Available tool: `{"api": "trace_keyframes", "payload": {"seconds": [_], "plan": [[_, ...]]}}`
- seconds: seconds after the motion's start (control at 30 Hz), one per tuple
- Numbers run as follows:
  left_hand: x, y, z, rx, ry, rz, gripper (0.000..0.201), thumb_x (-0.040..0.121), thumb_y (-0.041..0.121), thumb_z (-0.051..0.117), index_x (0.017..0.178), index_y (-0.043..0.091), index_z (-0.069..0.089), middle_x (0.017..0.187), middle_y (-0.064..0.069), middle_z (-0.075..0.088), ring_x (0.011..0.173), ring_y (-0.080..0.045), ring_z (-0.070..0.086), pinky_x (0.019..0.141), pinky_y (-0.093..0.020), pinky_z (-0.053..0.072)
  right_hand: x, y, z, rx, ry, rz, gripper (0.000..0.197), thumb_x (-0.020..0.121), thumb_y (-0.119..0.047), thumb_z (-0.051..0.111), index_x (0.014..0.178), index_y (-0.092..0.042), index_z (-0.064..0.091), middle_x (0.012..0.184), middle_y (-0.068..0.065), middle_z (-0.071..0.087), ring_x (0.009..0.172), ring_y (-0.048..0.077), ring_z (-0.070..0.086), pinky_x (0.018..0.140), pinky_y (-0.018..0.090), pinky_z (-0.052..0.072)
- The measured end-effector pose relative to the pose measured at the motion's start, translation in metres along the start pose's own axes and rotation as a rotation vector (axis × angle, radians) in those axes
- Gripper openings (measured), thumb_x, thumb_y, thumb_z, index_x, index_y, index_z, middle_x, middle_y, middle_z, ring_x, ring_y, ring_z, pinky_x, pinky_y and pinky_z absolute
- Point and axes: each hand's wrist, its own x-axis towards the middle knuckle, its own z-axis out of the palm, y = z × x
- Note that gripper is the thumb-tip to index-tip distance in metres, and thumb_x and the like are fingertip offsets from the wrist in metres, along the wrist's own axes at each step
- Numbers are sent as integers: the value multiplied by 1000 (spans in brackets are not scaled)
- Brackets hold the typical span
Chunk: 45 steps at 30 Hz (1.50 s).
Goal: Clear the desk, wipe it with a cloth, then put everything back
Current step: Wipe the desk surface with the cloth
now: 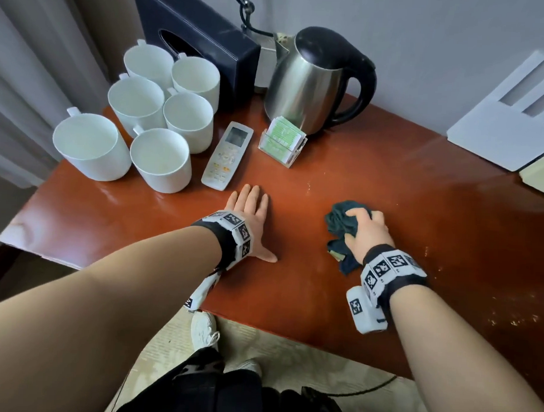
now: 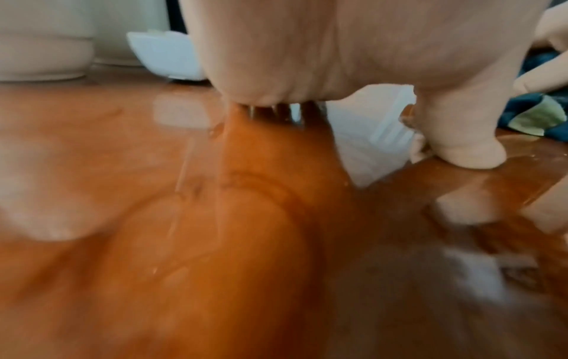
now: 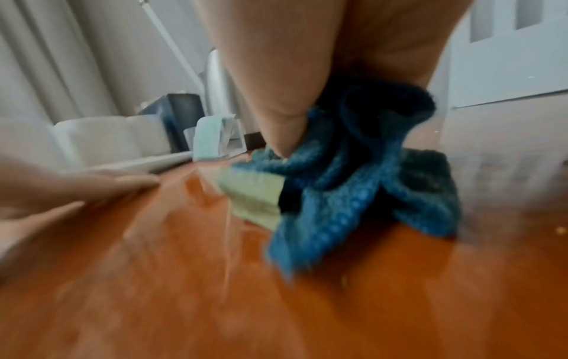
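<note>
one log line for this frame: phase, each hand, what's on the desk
phase: wiping | right hand: grips cloth on desk | left hand: flat on desk | mugs, remote, kettle at back

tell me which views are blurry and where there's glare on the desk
Head view: sharp, wide-angle bending at the edges, pale window glare on the desk near the mugs and behind the cloth. Left wrist view: left hand fairly clear, desk below smeared, with bright reflections. Right wrist view: motion blur throughout, the cloth under the right hand soft-edged.
</note>
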Motion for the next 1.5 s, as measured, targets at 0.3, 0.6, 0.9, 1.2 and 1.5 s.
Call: {"api": "trace_keyframes", "payload": {"seconds": [0.3,0.6,0.9,1.2,1.5], "plan": [[16,-4,-1,-23,15,62,131,66,79,56,146,13,-25,153,-10,-31,141,-26,-28,118,-40,-14,37,-80,7,-24,-10,-317,45,91,-11,48,133,-27,40,138,8,29,122,30,36,100,37,38],[23,4,-22,-76,62,86,117,74,73,55,150,15,-13,157,-9,-13,145,-27,-15,118,-41,-5,52,-8,-16,33,45,92,38,89,-7,49,124,-21,44,132,13,33,105,34,49,86,37,43],[54,23,-28,-17,9,51,125,72,73,56,146,12,-24,153,-9,-31,141,-27,-29,117,-42,-15,119,-11,-67,285,233,-3,40,91,-9,50,130,-15,46,142,13,30,115,33,51,97,28,38],[63,30,-27,32,-44,-3,129,69,75,57,145,13,-26,152,-8,-33,141,-28,-28,117,-44,-14,119,-30,-29,-17,28,-283,41,90,-15,52,129,-27,46,151,3,21,135,29,27,105,40,36],[56,32,-29,29,-29,-23,128,70,74,58,146,14,-25,153,-7,-32,142,-27,-27,116,-43,-14,53,10,-45,317,-204,-343,31,82,-2,57,99,-26,49,109,-2,39,101,19,46,80,25,36]]}}
